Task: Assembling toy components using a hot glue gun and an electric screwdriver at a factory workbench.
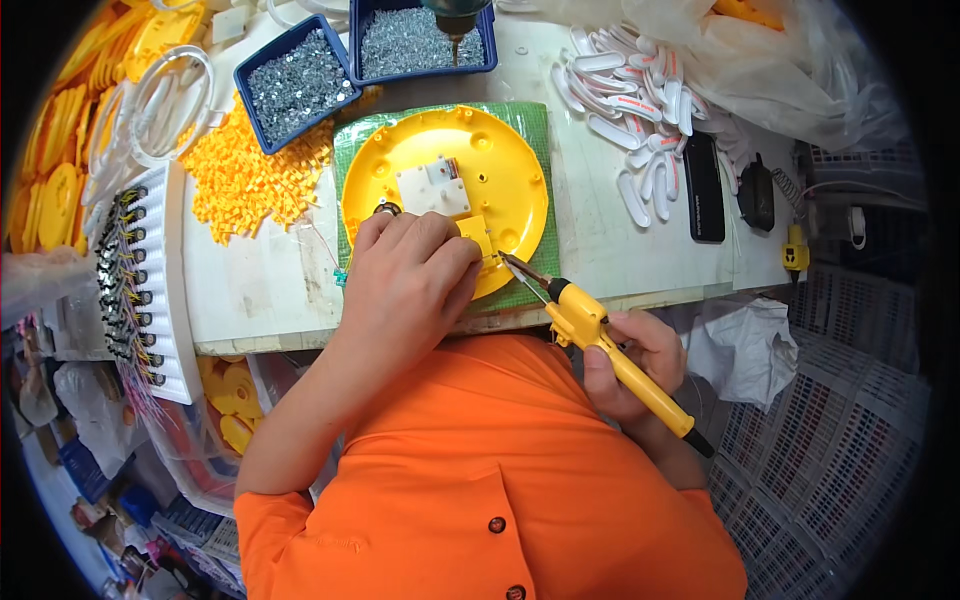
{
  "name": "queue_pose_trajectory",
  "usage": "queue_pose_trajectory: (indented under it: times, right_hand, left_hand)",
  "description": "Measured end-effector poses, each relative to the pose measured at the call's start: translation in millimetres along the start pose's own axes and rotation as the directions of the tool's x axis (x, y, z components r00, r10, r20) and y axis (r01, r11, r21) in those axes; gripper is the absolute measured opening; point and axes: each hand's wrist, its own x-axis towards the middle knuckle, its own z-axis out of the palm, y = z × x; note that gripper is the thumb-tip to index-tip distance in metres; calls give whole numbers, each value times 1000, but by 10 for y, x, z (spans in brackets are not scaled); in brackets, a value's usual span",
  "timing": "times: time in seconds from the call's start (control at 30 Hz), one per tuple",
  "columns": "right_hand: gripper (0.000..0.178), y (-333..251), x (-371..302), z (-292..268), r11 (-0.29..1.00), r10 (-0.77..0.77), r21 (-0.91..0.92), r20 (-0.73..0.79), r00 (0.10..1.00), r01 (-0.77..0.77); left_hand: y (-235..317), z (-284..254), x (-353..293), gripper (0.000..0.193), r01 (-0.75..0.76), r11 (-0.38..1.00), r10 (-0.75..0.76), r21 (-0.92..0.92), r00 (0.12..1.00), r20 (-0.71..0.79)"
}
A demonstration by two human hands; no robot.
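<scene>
A round yellow plastic shell point(400, 150) lies hollow side up on a green mat point(537, 125) at the table's front edge. Inside it sit a white gearbox-like block point(433, 188) and a small yellow rectangular part point(478, 235). My left hand point(415, 265) rests over the shell's lower left, fingers bent down beside these parts; what the fingertips press or pinch is hidden. A thin wire runs to a small green circuit board point(341, 277) left of that hand. My right hand point(640, 365) grips a yellow soldering iron point(612, 345), its tip near the small yellow part.
Two blue bins point(352, 72) of small metal screws stand at the back, beneath a hanging screwdriver tip point(456, 30). Small yellow pieces point(250, 175) are heaped left, near a white rack point(170, 300) of wired parts. White curved pieces point(640, 110) and a black phone-like slab point(704, 188) lie right.
</scene>
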Motion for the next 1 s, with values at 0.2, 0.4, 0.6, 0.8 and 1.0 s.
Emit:
queue_pose_trajectory:
  times: [0.2, 0.4, 0.6, 0.8, 1.0]
  right_hand:
    - [44, 36, -82, -8, 996, -85, -16, 29, 996, 86]
    - [41, 29, -27, 10, 993, -109, -48, 37, 993, 111]
    - [39, 24, 14, 5, 987, -135, -80, 38, 990, 137]
    - [38, 17, 40, -5, 982, -148, -107, 51, 988, 153]
    - [37, 6, 71, -13, 987, -137, -79, 83, 987, 143]
  left_hand:
    - [33, 104, -45, 13, 31, 998, -27, 50, 997, -67]
    - [39, 120, -55, 13, 47, 998, -44, 50, 997, -67]
    - [54, 128, -49, 13, 52, 997, -48, 64, 997, -63]
    - [62, 131, -29, 13, 44, 996, -39, 75, 997, -66]
    - [57, 132, -23, 13, 47, 997, -42, 67, 997, -70]
